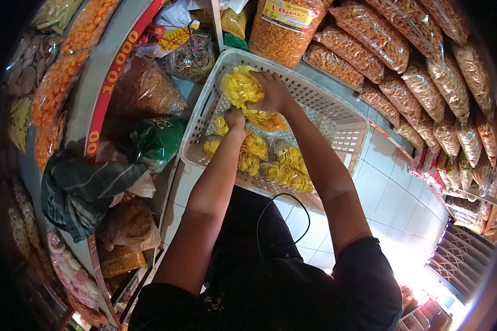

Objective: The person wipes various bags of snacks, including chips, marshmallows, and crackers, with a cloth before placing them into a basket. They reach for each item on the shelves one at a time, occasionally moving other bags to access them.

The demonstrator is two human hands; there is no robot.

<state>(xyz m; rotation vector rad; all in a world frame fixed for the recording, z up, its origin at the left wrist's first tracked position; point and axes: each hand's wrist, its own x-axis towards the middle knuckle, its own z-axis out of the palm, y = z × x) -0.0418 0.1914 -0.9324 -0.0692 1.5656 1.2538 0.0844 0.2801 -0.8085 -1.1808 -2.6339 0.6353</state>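
A white plastic basket (354,135) stands in front of me with several clear bags of yellow chips in it. My right hand (273,92) is wrapped over the side of one bag of yellow chips (241,85) at the basket's far left end. Just below that bag, my left hand (236,119) is closed like a fist; what its fingers hold is hidden. Another bag of chips (268,120) lies under my right wrist. Nearer to me, more bags of chips (254,146) and a pair of clusters (288,175) rest on the basket floor.
Large bags of orange-brown snacks (367,33) are stacked at the right, beside a big labelled bag (284,36). On the left are a shelf with a red price strip (113,71), a green bag (159,138) and a dark checked cloth (85,185). A black cable loop (308,220) hangs before me.
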